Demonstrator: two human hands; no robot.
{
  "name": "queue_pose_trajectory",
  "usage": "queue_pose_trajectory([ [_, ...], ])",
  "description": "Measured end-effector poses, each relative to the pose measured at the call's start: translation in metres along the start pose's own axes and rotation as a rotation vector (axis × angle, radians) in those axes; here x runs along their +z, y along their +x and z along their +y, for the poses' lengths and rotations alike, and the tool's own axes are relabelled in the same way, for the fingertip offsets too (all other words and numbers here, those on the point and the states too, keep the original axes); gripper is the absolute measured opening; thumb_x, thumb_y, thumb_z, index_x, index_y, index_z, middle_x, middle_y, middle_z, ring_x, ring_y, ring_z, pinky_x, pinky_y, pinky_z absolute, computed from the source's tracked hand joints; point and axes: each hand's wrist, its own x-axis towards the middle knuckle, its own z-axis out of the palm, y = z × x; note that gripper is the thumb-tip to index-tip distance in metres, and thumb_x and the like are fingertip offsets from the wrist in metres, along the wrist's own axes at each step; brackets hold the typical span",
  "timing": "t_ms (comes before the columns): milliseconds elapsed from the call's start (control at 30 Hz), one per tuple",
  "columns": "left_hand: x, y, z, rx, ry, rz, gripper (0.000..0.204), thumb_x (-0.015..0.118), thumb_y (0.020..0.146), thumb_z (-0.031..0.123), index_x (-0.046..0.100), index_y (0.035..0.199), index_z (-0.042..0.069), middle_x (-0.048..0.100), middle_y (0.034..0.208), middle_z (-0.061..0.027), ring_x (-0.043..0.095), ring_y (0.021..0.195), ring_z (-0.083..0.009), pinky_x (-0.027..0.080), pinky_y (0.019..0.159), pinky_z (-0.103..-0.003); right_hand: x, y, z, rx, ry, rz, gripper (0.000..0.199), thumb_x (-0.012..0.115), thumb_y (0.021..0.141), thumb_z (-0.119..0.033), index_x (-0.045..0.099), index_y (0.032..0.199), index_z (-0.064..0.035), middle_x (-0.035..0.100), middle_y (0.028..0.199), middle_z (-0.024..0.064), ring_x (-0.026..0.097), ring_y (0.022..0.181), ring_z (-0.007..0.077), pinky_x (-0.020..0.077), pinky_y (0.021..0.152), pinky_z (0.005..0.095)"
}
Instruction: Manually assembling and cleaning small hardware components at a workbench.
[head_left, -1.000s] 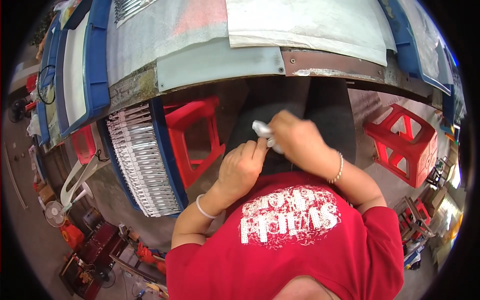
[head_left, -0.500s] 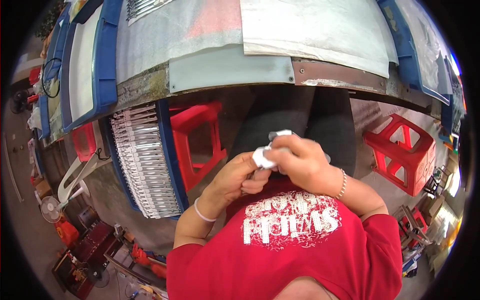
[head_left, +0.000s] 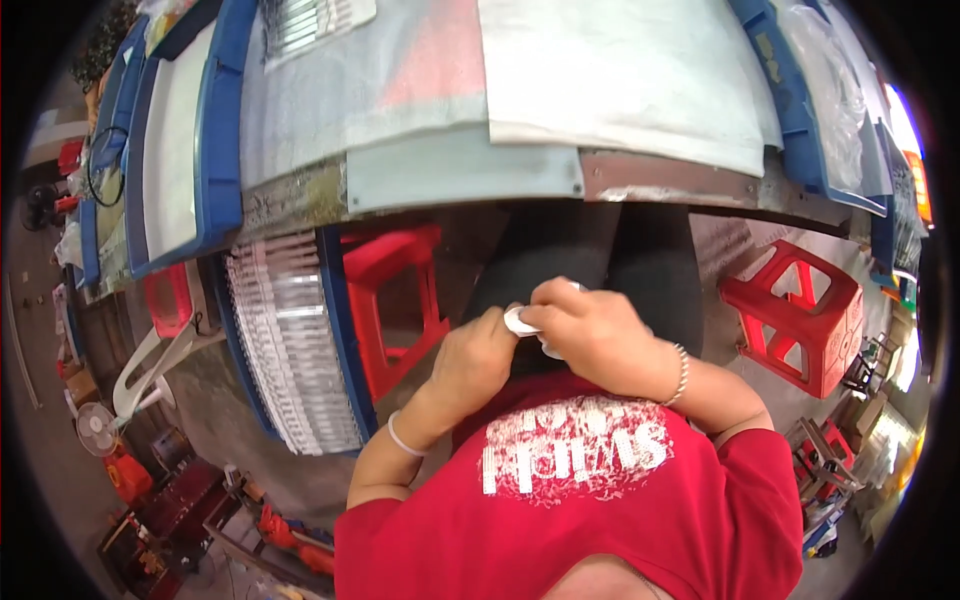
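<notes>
My left hand (head_left: 475, 355) and my right hand (head_left: 605, 335) meet above my lap, just short of the table edge. Between their fingertips is a small white piece (head_left: 519, 321), too covered to tell its kind. The left fingers are curled, with the thumb pinching it from the left. My right hand closes over it from the other side, and a bit of white also shows below the right fingers. Both hands are clear of the table.
The worktable has a white sheet (head_left: 630, 90) and a strip of metal parts (head_left: 300, 25) on it. Blue trays (head_left: 218, 140) stand at its sides. Below left, a blue bin (head_left: 340, 320) holds rows of slim metal parts (head_left: 290, 350). Red stools (head_left: 400, 310) flank my legs.
My hands have drawn closer together around the white piece, and the left fingers have turned knuckles-up. Less of the white shows. The view has tilted slightly, so the table sits lower.
</notes>
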Motion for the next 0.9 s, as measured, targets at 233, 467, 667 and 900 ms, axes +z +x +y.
queue_pose_trajectory([
  [233, -0.015, 0.011, -0.005, 0.031, -0.191, 0.058, 0.017, 0.059, 0.09, 0.008, 0.059, 0.104, 0.0, 0.053, 0.071, -0.0113, 0.057, 0.058, -0.0209, 0.047, 0.052, -0.033, -0.018, 0.01, 0.008, 0.116, 0.209, 0.14, 0.02, 0.066, 0.077, 0.001, 0.061, 0.096, -0.0027, 0.06, 0.094, 0.013, 0.063, 0.074, 0.0326, 0.0528, 0.061, 0.0375],
  [467, -0.028, 0.021, -0.006, -0.756, -1.935, -0.393, 0.027, 0.044, 0.102, 0.025, 0.054, 0.102, 0.0, 0.041, 0.062, 0.0028, 0.031, 0.045, -0.0028, 0.023, 0.039, -0.019, -0.026, 0.013, 0.003, -0.18, 0.05, 0.188, 0.038, 0.072, 0.066, -0.001, 0.063, 0.103, -0.0031, 0.061, 0.099, 0.0128, 0.064, 0.076, 0.0275, 0.0522, 0.064, 0.0352],
  [667, -0.036, 0.017, -0.005, -0.541, -1.952, -0.424, 0.029, 0.046, 0.1, 0.027, 0.054, 0.1, -0.001, 0.039, 0.062, 0.0028, 0.031, 0.043, -0.0036, 0.024, 0.039, -0.02, -0.104, 0.024, 0.034, 0.04, -0.272, 0.561, 0.031, 0.065, 0.072, 0.01, 0.064, 0.101, -0.0021, 0.06, 0.097, 0.0151, 0.064, 0.075, 0.0305, 0.0539, 0.064, 0.036],
  [900, -0.043, 0.017, 0.008, -0.558, -1.817, -0.189, 0.029, 0.041, 0.102, 0.02, 0.055, 0.107, -0.005, 0.045, 0.067, -0.0013, 0.035, 0.046, -0.0057, 0.028, 0.042, -0.02, -0.194, 0.065, 0.105, 0.483, -0.682, 0.547, 0.046, 0.063, 0.083, -0.009, 0.048, 0.126, -0.0053, 0.05, 0.127, 0.0169, 0.062, 0.093, 0.0368, 0.0517, 0.076, 0.0431],
])
